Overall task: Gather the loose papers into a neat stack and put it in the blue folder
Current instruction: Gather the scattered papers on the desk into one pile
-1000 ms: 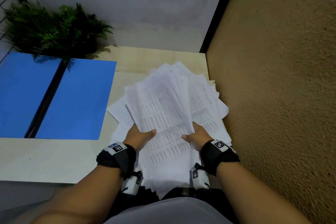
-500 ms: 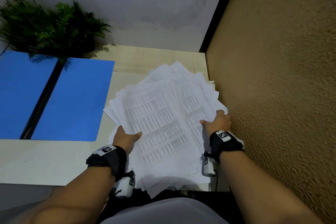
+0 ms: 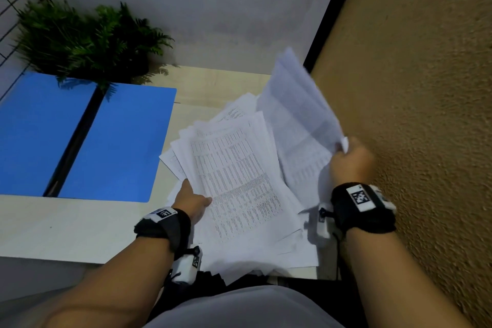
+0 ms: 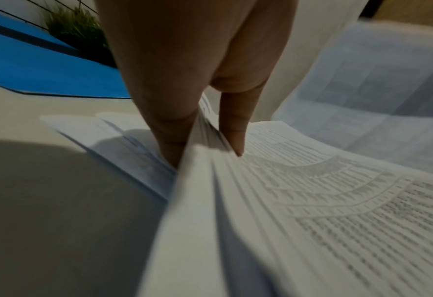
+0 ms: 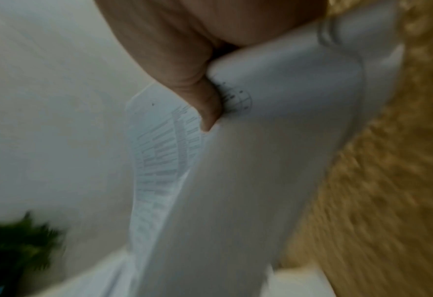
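A loose pile of printed papers lies fanned out on the pale desk, its near edge hanging over the front. My left hand pinches the pile's left edge, thumb on top and fingers underneath. My right hand grips a few sheets lifted upright off the right side of the pile; the thumb presses them in the right wrist view. The blue folder lies open and flat on the desk to the left of the papers.
A green fern stands at the desk's back left, overlapping the folder's far edge. A rough tan wall runs close along the right of the papers. A grey panel closes the back.
My right hand went from the pile's near edge to its right side, took hold of a few sheets and raised them upright. My left hand slid slightly left along the pile's edge.
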